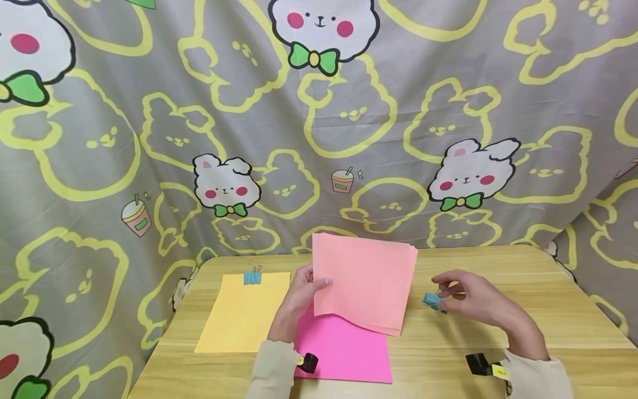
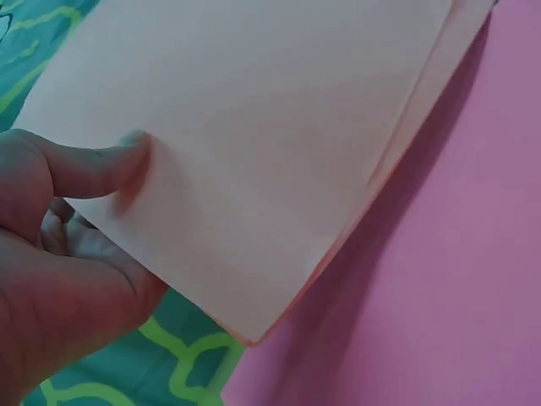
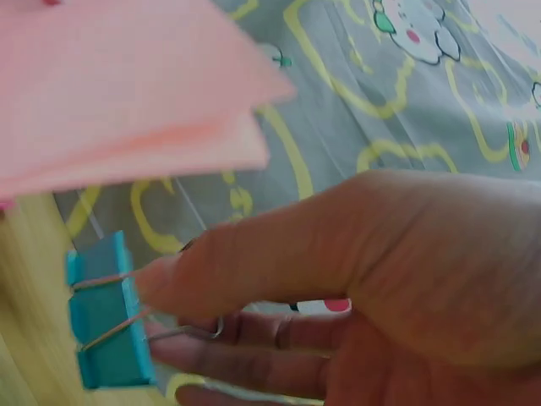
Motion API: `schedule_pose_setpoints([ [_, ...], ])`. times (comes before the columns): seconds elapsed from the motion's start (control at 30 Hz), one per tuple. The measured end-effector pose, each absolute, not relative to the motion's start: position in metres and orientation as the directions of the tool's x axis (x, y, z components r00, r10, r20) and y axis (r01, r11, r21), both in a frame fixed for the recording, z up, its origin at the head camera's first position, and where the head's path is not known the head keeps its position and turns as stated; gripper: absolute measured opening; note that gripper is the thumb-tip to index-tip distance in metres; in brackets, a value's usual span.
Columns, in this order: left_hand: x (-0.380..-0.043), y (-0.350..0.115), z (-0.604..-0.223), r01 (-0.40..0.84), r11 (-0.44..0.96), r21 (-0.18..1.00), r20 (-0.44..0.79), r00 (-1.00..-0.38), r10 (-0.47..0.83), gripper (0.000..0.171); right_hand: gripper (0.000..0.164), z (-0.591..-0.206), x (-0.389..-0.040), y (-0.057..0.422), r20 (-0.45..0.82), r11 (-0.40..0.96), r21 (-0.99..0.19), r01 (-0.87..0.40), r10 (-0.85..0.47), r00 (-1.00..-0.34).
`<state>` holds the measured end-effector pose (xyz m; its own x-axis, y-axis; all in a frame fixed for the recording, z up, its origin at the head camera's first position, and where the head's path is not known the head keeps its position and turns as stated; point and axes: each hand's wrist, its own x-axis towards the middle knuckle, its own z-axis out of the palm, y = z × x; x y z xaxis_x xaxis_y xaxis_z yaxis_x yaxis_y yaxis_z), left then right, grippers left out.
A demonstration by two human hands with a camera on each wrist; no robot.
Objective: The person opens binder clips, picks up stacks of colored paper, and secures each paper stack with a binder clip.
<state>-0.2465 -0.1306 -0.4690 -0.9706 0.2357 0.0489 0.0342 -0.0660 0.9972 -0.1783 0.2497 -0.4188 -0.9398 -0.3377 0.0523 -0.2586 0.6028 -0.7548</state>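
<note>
A few sheets of light pink paper (image 1: 366, 282) are held up in my left hand (image 1: 301, 293), pinched at their left edge with the thumb on the front face. In the left wrist view the thumb presses into the paper (image 2: 254, 152), and its layered edges show. My right hand (image 1: 473, 299) pinches a blue binder clip (image 1: 433, 301), apart from the paper on its right. The right wrist view shows the thumb and fingers on the wire handles of the clip (image 3: 110, 317). Bright pink paper (image 1: 344, 354) lies on the table under the raised sheets.
On the left, yellow paper (image 1: 244, 316) lies flat with another blue binder clip (image 1: 252, 277) on its top edge. The wooden table (image 1: 498, 266) backs onto a grey patterned curtain (image 1: 279, 127).
</note>
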Motion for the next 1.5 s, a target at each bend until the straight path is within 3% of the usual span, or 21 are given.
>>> schedule_pose_setpoints([
  [0.23, -0.247, -0.138, -0.473, 0.046, -0.09, 0.995, 0.07, -0.955, 0.289, 0.028, 0.049, -0.416, -0.179, 0.236, 0.163, 0.61, -0.721, -0.328, -0.312, -0.936],
  [0.47, -0.246, -0.148, -0.474, 0.084, -0.108, 0.991, 0.116, -0.932, 0.343, 0.015, 0.049, -0.416, -0.18, 0.228, 0.175, 0.59, -0.727, -0.35, -0.334, -0.926],
  [0.77, -0.246, -0.153, -0.473, 0.152, -0.034, 0.988, 0.151, -0.883, 0.444, 0.012, 0.048, -0.412, -0.18, 0.222, 0.16, 0.599, -0.721, -0.348, -0.345, -0.925],
  [0.97, -0.244, -0.151, -0.47, 0.135, 0.03, 0.99, 0.103, -0.866, 0.49, 0.025, 0.047, -0.412, -0.178, 0.226, 0.136, 0.62, -0.717, -0.318, -0.324, -0.936],
  [1.23, -0.243, -0.154, -0.47, 0.134, 0.089, 0.987, 0.077, -0.879, 0.471, 0.018, 0.047, -0.414, -0.179, 0.23, 0.126, 0.624, -0.718, -0.308, -0.319, -0.939],
  [1.5, -0.245, -0.162, -0.469, 0.282, 0.017, 0.959, 0.214, -0.764, 0.608, 0.038, 0.048, -0.416, -0.178, 0.23, 0.122, 0.635, -0.714, -0.296, -0.303, -0.945],
])
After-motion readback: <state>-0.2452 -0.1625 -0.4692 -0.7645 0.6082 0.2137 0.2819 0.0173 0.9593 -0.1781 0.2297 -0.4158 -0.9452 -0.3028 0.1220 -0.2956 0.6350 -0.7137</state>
